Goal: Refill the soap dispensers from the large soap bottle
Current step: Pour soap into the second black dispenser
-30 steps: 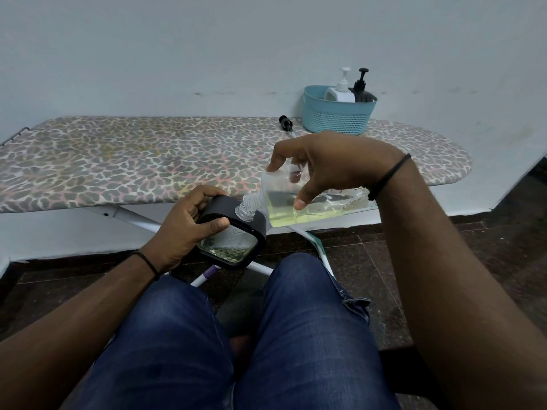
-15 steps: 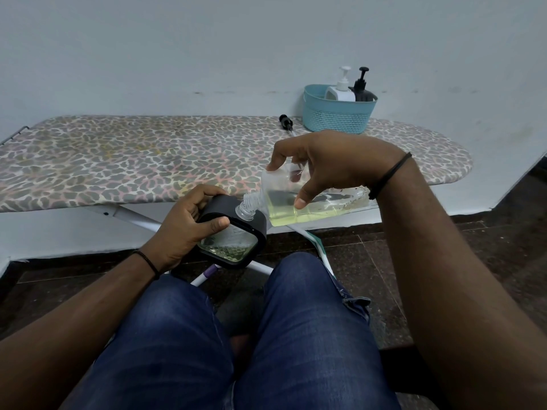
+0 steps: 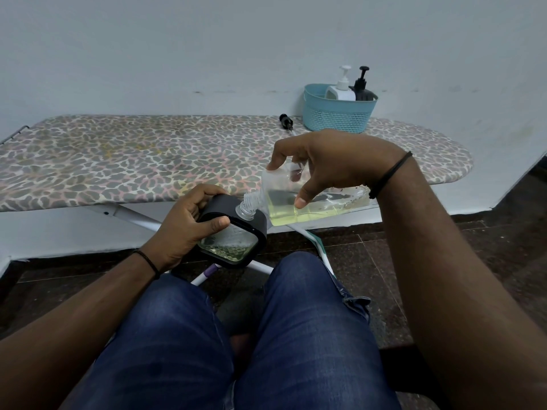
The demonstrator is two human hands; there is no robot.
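Note:
My right hand [image 3: 328, 164] grips the large clear soap bottle [image 3: 313, 207], which lies tipped on its side with yellow-green liquid in its lower half. Its threaded neck points down-left into the top of a black-framed square dispenser [image 3: 233, 238]. My left hand [image 3: 185, 229] holds that dispenser above my knees, thumb across its clear front. A little yellowish soap sits at its bottom. A black pump head [image 3: 286, 122] with its tube lies on the ironing board.
A leopard-print ironing board [image 3: 148, 161] stands in front of me against the wall. On its right end a teal basket [image 3: 337, 116] holds a white pump dispenser [image 3: 342, 88] and a black pump dispenser [image 3: 362, 88]. Dark tiled floor lies below.

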